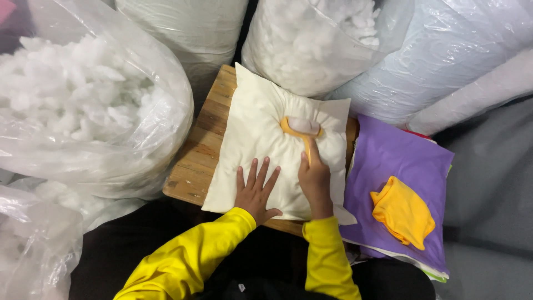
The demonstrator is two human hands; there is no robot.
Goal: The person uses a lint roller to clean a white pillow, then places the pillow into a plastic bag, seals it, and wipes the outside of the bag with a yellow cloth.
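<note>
A cream stuffed pillow (pixel 261 128) lies on a small wooden table (pixel 200 161). My left hand (pixel 254 191) rests flat on the pillow's near edge, fingers spread. Gripped in my right hand (pixel 315 180) is the orange handle of a lint roller (pixel 301 128), whose pale roller head presses into the middle of the pillow and dents it. Both of my sleeves are yellow.
Big clear plastic bags of white fibre stuffing (pixel 83 105) crowd the left and the back (pixel 316 39). A purple fabric cover (pixel 400 161) with a folded orange cloth (pixel 402 214) on it lies at the right. Grey floor lies beyond.
</note>
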